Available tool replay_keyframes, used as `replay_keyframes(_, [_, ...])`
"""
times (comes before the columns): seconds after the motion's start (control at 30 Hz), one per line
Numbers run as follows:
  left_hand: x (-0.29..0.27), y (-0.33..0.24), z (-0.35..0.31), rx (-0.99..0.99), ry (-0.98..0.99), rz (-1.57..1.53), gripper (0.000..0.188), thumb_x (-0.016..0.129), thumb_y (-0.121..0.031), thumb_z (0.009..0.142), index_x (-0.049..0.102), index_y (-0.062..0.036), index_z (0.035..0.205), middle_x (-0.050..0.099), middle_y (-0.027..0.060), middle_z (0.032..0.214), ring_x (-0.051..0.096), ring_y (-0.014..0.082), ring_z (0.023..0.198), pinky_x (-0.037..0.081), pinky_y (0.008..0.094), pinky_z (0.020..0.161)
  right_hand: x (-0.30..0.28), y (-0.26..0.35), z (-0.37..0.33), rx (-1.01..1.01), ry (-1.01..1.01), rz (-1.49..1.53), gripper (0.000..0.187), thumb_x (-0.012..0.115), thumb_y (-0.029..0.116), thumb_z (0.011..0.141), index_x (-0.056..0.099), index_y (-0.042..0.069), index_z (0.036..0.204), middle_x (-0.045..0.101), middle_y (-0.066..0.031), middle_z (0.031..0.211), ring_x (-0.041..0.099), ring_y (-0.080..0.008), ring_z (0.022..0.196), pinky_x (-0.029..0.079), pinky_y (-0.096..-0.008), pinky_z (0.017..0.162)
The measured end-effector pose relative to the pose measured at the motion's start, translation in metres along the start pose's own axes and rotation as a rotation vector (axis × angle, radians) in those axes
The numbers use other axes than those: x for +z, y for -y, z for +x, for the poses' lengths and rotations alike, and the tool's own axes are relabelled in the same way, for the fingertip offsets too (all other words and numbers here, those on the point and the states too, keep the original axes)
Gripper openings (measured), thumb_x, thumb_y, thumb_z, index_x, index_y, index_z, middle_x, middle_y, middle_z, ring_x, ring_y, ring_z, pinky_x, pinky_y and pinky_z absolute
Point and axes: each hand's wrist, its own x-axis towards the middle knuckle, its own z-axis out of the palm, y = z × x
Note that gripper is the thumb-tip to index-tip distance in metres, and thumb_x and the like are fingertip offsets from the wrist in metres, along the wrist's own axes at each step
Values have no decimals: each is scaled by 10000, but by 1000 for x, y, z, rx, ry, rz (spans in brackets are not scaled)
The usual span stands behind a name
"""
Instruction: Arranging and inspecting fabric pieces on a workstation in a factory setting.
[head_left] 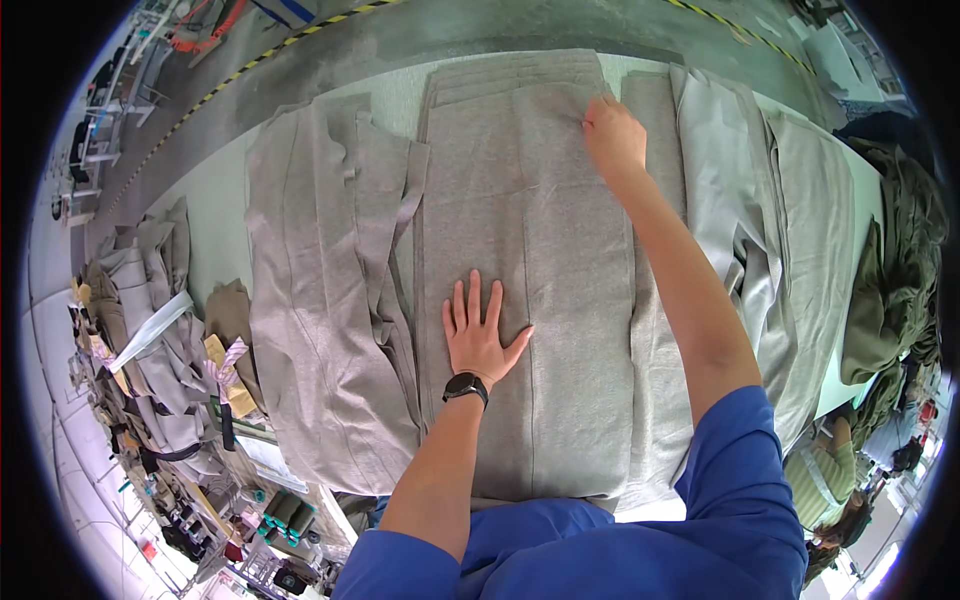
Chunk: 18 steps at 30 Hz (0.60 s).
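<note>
A stack of grey-beige fabric panels (575, 250) lies in front of me, with a lengthwise seam or crease down its top piece. My left hand (476, 335), a black watch at the wrist, rests flat on that top piece with fingers spread. At the far right corner of the stack, my right hand (613, 133) is closed in a pinch on the edge of the top fabric panel. Behind that edge, the far ends of several lower layers (510, 70) show in steps.
More grey fabric pieces (310, 280) lie loosely folded on the left, and others (815, 220) on the right. The pale table (215, 190) shows between piles. Dark olive cloth (885, 290) hangs at the right edge. A person in a striped top (822, 475) is at lower right.
</note>
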Motion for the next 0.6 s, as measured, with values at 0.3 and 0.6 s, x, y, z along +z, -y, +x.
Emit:
replay_keyframes(0.3, [15, 6, -6, -18, 7, 2, 746, 567, -539, 733, 358, -138, 1326, 246, 136, 1415, 216, 359, 1291, 145, 509, 1050, -81, 28, -90, -341, 231, 508, 99, 636, 50, 699, 548, 44, 744, 565, -74, 919, 567, -239, 839, 447, -336, 712])
replay_keyframes(0.6, [32, 18, -14, 36, 52, 62, 605, 509, -493, 739, 472, -163, 1244, 439, 105, 1271, 281, 338, 1232, 131, 519, 1052, -27, 7, -37, 57, 106, 393, 125, 575, 126, 801, 610, 88, 914, 600, -75, 886, 589, -232, 740, 465, -329, 679])
